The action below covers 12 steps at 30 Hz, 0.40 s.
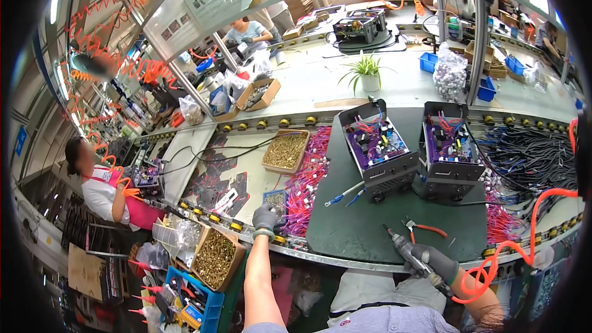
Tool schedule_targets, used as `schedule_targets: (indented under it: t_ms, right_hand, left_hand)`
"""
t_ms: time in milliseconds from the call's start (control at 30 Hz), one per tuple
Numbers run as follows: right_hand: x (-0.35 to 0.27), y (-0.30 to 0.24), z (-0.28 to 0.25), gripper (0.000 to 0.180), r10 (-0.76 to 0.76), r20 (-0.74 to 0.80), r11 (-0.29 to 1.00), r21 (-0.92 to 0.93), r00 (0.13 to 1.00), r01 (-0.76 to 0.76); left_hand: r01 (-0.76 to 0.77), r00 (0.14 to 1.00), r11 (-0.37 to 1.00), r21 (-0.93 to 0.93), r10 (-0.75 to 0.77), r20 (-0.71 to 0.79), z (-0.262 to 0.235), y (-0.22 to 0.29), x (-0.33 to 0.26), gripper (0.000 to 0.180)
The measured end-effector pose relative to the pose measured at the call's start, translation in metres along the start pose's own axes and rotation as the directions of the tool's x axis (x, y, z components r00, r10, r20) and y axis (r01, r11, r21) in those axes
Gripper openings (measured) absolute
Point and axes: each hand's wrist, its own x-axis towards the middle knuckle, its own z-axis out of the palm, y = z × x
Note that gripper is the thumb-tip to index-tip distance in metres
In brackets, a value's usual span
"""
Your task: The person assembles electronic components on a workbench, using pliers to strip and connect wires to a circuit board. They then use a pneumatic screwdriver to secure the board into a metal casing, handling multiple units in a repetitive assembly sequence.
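My right hand [436,263], in a dark grey glove, is wrapped round a pneumatic screwdriver [412,253] with a coiled orange air hose [493,262]. Its tip points up and left over the green mat [345,228]. My left hand [264,218], also gloved, is at the near side of a small blue tray [277,200] of small metal parts. Its fingers look curled together; whatever they may hold is hidden. Two open black device housings [390,176] [453,179] with purple circuit boards stand on the mat. Red-handled pliers [425,229] lie near the screwdriver.
A box of brass-coloured screws [287,151] sits beyond the blue tray. Pink-purple wires [311,179] flank the mat; black cables [530,157] lie right. Another screw box [216,259] and a blue tool bin [209,308] stand lower left. A co-worker [102,182] works at the left.
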Motion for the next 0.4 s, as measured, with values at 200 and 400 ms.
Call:
schedule_targets:
  t_ms: [200,400]
  right_hand:
    - [-0.023,0.021,-0.033,0.043,-0.131,-0.286,0.963,0.192,0.949,0.191]
    - [-0.020,0.026,-0.045,0.050,-0.149,-0.371,0.930,0.263,0.917,0.257]
  left_hand:
    - [-0.109,0.994,0.888,-0.447,0.099,-0.046,-0.005,0.011,-0.012,0.018]
    - [-0.478,0.810,0.683,-0.552,0.586,0.023,-0.034,0.154,-0.116,0.018]
